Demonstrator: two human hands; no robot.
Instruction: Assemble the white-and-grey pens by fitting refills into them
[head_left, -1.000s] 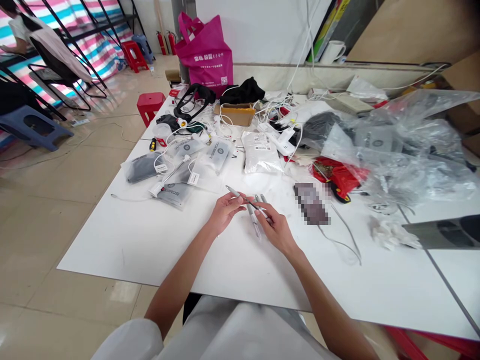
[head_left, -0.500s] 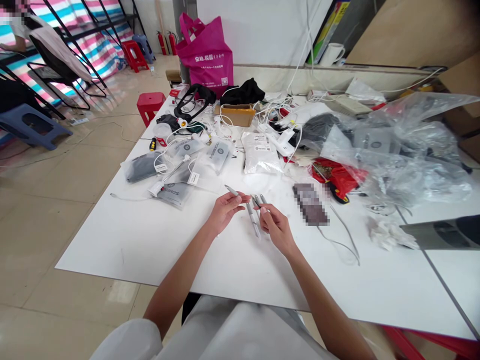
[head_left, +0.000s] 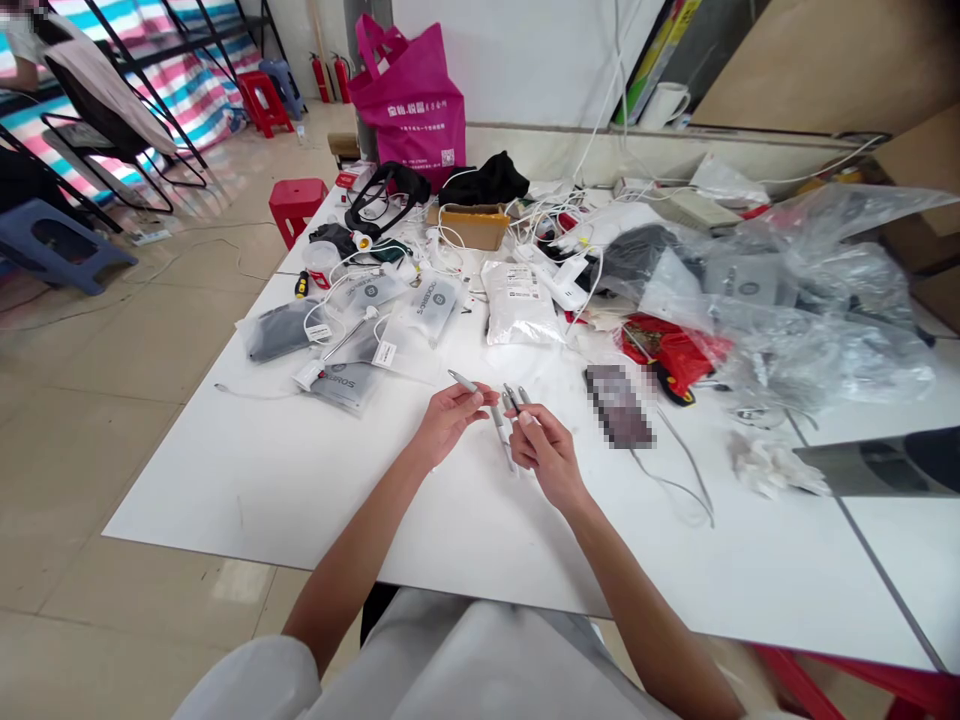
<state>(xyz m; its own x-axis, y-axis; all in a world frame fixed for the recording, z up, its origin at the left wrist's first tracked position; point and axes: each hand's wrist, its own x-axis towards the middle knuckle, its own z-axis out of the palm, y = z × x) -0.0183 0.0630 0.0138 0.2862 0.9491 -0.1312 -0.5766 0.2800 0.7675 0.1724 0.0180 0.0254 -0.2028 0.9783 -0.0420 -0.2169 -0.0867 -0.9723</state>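
My left hand [head_left: 451, 422] is closed in a pinch around a silver-grey pen [head_left: 463, 381], whose end points up and to the left. Just to its right, my right hand [head_left: 546, 440] pinches a slim dark pen-like piece [head_left: 513, 398] between thumb and fingers; its lower part is hidden by the hand. Between and beneath the hands, a white and grey pen [head_left: 501, 438] lies on the white table [head_left: 315, 490]. Another grey pen end [head_left: 524, 395] shows behind my right fingers. The two hands are close together but apart.
A phone [head_left: 619, 405] with a cable lies right of my hands. Plastic-bagged items [head_left: 345, 385] and a white package [head_left: 521, 305] are beyond them. Crumpled clear plastic [head_left: 817, 310], a red bag [head_left: 660, 345] and crumpled tissue [head_left: 776, 465] lie to the right.
The slim piece in my right hand has turned more upright, and the right fingers have curled in more. My left hand keeps its pen almost still. The view has shifted slightly.
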